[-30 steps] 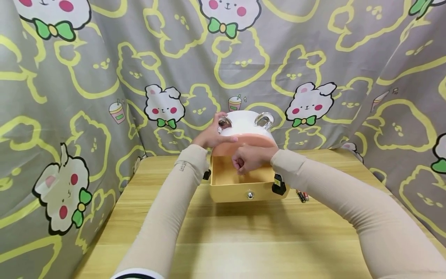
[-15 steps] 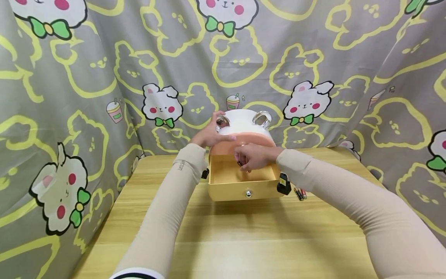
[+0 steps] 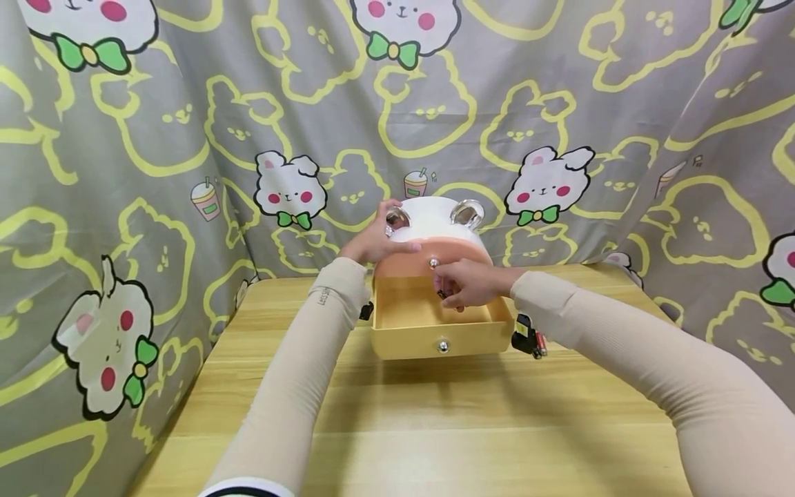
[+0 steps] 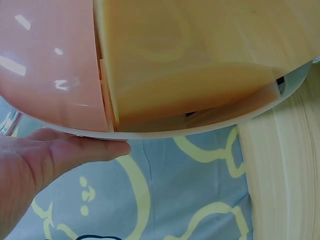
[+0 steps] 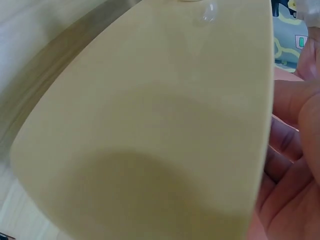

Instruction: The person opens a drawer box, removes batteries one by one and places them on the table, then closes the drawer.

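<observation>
A small drawer box (image 3: pixel 435 217) with a white top, silver ear loops and a pink upper drawer (image 3: pixel 404 259) stands on the wooden table. Its yellow lower drawer (image 3: pixel 406 342), with a round silver knob, is pulled out. My left hand (image 3: pixel 375 238) grips the box's upper left side, thumb at the front edge; in the left wrist view that thumb lies along the pale rim. Over the drawer's right half, my right hand (image 3: pixel 468 283) has its fingers curled, pinching a small battery (image 3: pixel 442 294), mostly hidden with a dark end showing. The drawer front fills most of the right wrist view.
Batteries (image 3: pixel 540 345), red and dark, lie on the table (image 3: pixel 435 428) to the right of the box, partly behind the black right wrist camera (image 3: pixel 524 335). A patterned grey curtain (image 3: pixel 348 90) closes off the back and both sides.
My right hand has moved slightly right over the drawer, uncovering the pink drawer's knob. The battery's dark end has come into sight between its fingers. My left hand keeps its hold.
</observation>
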The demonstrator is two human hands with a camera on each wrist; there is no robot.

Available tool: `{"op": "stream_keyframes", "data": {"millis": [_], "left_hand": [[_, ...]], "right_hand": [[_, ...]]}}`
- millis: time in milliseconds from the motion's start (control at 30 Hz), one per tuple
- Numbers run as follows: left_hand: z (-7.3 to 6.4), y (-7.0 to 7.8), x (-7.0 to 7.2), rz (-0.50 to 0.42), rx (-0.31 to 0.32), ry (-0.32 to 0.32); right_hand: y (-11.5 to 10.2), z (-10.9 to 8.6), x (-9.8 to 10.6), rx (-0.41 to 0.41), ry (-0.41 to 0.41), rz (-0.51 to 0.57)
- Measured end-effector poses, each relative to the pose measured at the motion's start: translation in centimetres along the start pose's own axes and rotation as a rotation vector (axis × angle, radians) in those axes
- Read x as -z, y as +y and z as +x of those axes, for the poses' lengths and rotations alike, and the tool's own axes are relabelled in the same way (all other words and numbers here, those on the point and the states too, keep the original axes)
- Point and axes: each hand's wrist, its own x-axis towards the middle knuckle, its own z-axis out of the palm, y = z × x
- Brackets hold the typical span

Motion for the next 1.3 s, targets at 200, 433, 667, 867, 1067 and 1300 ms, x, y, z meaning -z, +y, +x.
{"op": "stream_keyframes", "data": {"millis": [200,433,667,867,1067,1300], "left_hand": [[0.1,0.2,-0.2,-0.001,-0.011,-0.013],[-0.1,0.3,-0.2,-0.011,-0.001,-0.006],[-0.1,0.1,0.0,0.009,0.011,0.005],[-0.2,0.0,0.0,0.0,0.013,0.003],[-0.3,-0.1,0.0,0.0,0.017,0.006],[-0.2,-0.1,0.1,-0.013,0.007,0.002]], "right_hand": [[0.6,-0.8,-0.3,0.036,0.039,0.008],[0.7,-1.3,-0.4,0.052,0.059,0.026],[0.9,-1.7,-0.3,0.057,0.103,0.016],[1.2,-2.0,-0.4,0.05,0.121,0.015],[1.3,-2.3,-0.2,0.057,0.133,0.041],[1.3,-2.9,0.4,0.032,0.153,0.059]]}}
